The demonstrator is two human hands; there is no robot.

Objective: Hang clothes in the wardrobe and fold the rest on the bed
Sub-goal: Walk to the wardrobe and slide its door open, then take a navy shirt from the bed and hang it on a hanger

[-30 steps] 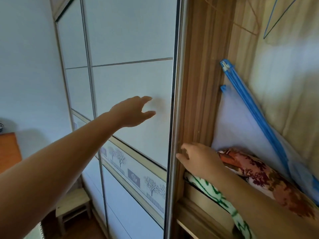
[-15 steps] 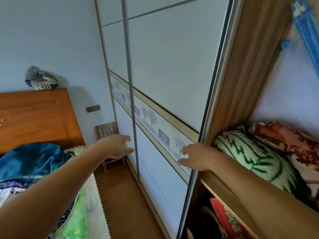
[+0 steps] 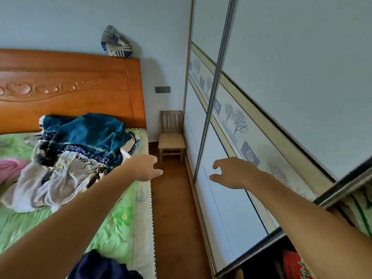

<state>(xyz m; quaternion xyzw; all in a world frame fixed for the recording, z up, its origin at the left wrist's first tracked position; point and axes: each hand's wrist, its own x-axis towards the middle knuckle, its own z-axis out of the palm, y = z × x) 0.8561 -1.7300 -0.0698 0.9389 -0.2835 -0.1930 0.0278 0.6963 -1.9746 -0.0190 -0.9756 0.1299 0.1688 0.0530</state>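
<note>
The wardrobe's sliding door is running along your right and the bed along your left, leaving a narrow strip of floor between their edges. The clothes pile is lying on the bed. Your left hand is hovering at the mattress edge and your right hand before the door, both loose-fingered and empty.

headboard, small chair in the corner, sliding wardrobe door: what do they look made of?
Headboard: wood or veneer, orange-brown, glossy varnish; grain and carved scrollwork show. Chair: pale wood, matte, slatted back. Sliding wardrobe door: smooth matte white panels, laminate or frosted glass, cannot tell which; its vertical stile looks like metal, grey with a sheen.
</note>
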